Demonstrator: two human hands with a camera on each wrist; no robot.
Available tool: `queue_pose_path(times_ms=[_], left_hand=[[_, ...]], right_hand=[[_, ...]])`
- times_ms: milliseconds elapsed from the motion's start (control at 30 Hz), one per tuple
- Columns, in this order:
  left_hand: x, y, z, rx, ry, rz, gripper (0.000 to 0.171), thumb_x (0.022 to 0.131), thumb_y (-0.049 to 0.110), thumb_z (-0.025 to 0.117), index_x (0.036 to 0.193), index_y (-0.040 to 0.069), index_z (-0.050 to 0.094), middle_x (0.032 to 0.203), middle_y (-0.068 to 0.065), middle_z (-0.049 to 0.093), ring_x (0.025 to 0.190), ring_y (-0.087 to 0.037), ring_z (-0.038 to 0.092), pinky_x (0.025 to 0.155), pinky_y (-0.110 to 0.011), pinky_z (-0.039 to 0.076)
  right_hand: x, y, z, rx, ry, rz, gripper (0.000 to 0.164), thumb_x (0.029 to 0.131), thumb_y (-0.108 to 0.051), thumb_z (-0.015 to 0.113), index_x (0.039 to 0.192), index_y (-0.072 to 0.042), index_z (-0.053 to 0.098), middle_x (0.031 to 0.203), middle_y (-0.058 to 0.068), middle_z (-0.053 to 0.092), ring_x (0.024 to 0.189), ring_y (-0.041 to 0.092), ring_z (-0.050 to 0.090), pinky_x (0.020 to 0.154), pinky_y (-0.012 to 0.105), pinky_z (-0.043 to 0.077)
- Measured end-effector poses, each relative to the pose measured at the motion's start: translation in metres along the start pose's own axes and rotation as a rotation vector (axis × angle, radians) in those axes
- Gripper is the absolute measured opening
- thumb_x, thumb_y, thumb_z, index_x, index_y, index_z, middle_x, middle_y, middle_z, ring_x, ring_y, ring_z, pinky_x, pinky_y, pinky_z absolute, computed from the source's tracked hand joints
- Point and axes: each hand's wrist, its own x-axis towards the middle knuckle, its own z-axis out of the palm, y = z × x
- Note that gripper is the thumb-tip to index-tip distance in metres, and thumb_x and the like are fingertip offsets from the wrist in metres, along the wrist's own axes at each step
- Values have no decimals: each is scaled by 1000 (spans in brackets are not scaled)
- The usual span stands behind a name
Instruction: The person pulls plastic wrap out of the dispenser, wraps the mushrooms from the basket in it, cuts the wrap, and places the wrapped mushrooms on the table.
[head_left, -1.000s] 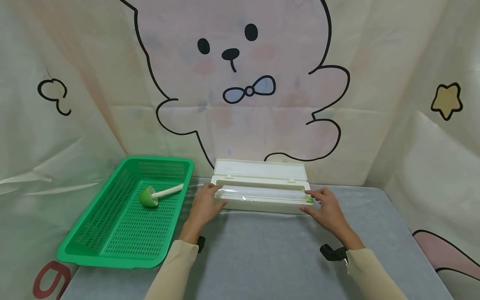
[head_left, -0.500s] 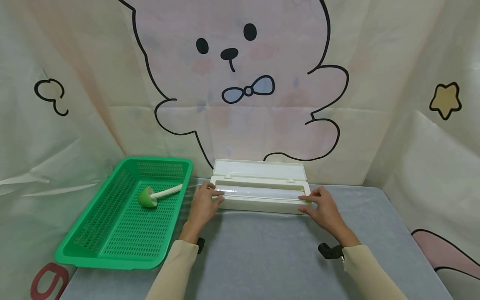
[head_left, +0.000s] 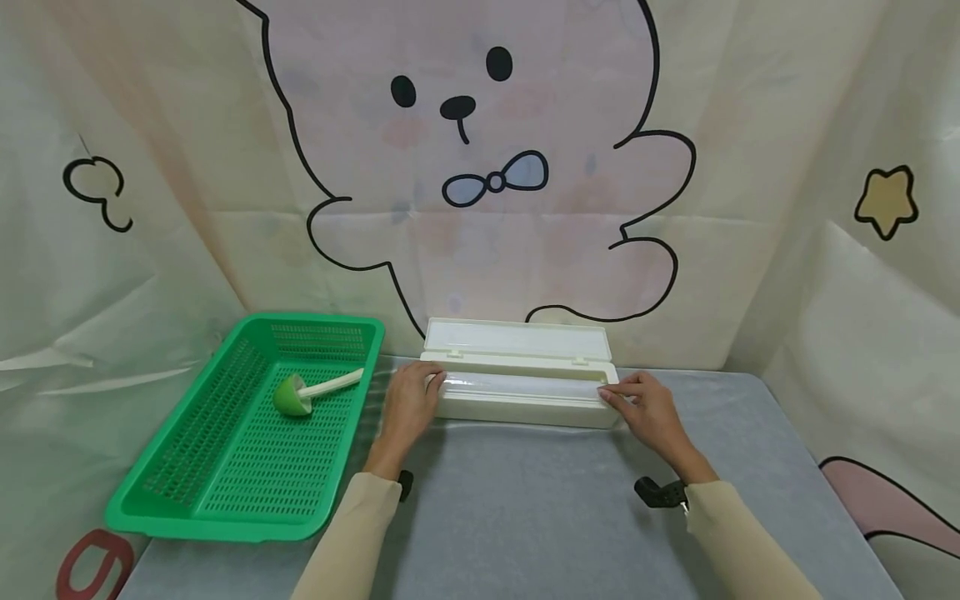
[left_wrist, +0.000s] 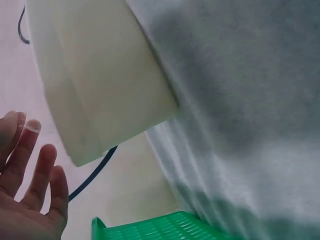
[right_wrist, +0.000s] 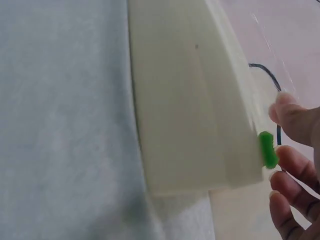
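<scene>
A white cling film dispenser (head_left: pixel 525 413) stands at the back of the table with its lid (head_left: pixel 517 337) raised. Clear cling film (head_left: pixel 525 384) runs along its opening. At the dispenser's left end, my left hand (head_left: pixel 409 402) pinches the film's edge between thumb and fingers. My right hand (head_left: pixel 651 414) pinches it at the other end. In the right wrist view the thumb (right_wrist: pixel 287 112) holds the transparent sheet, just above the green cutter slider (right_wrist: pixel 268 150). The left wrist view shows the remaining left-hand fingers (left_wrist: pixel 37 180) spread beside the dispenser's end (left_wrist: pixel 105 90).
Left of the dispenser is a green perforated basket (head_left: pixel 210 528). Inside lies an object with a green rounded head (head_left: pixel 291 397) and a white handle (head_left: pixel 333 384). A printed cloth backdrop (head_left: pixel 570 250) rises right behind the grey-covered table (head_left: pixel 525 517).
Both thumbs have come up from the dispenser's front to the film, closing into pinches. My right hand has shifted slightly left and now covers the green slider in the head view.
</scene>
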Motion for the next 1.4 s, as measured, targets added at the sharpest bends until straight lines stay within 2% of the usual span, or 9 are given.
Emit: queue_pose_path(times_ms=[167, 300, 433, 633, 833, 933, 1133, 1300, 1400], left_hand=[[10, 5, -1, -67, -5, -64, 15, 98, 12, 69, 101, 0, 76, 99, -16, 73, 99, -37, 67, 86, -52, 52], [18, 8, -2, -133, -2, -102, 16, 100, 12, 65, 101, -2, 74, 99, -17, 73, 98, -36, 67, 86, -51, 53], [23, 9, -2, -156, 11, -111, 18, 102, 13, 63, 103, -3, 71, 99, -17, 70, 97, -35, 66, 86, -51, 53], [27, 13, -6, -209, 6, -134, 20, 105, 15, 58, 108, -3, 67, 103, -17, 67, 97, -34, 64, 86, -48, 53], [33, 19, -12, -244, 26, -100, 20, 105, 14, 57, 108, -3, 66, 100, -17, 66, 93, -33, 63, 83, -45, 54], [36, 23, -16, -260, 38, -87, 20, 105, 13, 57, 109, -4, 66, 101, -18, 66, 93, -33, 64, 82, -45, 55], [43, 30, -23, -265, 71, -50, 21, 105, 13, 57, 109, -5, 66, 101, -18, 66, 93, -33, 64, 78, -45, 54], [49, 36, -30, -284, 80, -44, 21, 105, 14, 57, 108, -4, 66, 98, -18, 65, 89, -31, 60, 74, -42, 51], [51, 41, -35, -290, 86, -40, 21, 106, 14, 56, 108, -4, 66, 97, -17, 64, 87, -30, 59, 73, -40, 50]], right_hand=[[12, -2, -2, -8, 77, -12, 14, 90, -12, 79, 94, 1, 80, 91, 13, 66, 82, 30, 64, 68, 38, 56], [20, -6, -4, -6, 101, 1, 15, 92, -13, 77, 95, 1, 80, 93, 14, 70, 84, 32, 67, 71, 44, 57], [27, -10, -7, -4, 111, 9, 16, 93, -12, 75, 97, 3, 78, 94, 17, 74, 84, 34, 69, 73, 49, 56], [34, -15, -12, -6, 95, 71, 21, 96, -15, 72, 102, 5, 77, 95, 20, 75, 83, 32, 71, 71, 45, 55], [41, -24, -19, 20, 83, 124, 22, 98, -15, 69, 106, 5, 75, 97, 19, 75, 88, 34, 72, 73, 46, 55], [44, -27, -23, 29, 87, 128, 20, 99, -14, 68, 106, 4, 75, 97, 18, 75, 89, 33, 72, 72, 38, 55], [50, -33, -32, 68, 119, 83, 17, 100, -9, 65, 102, 5, 74, 96, 19, 75, 86, 34, 72, 67, 10, 46], [53, -39, -39, 105, 144, 56, 18, 102, -10, 63, 101, 5, 72, 95, 20, 74, 88, 35, 73, 70, 5, 45], [54, -43, -43, 120, 156, 41, 18, 102, -11, 62, 100, 5, 72, 93, 18, 74, 85, 25, 72, 70, 6, 47]])
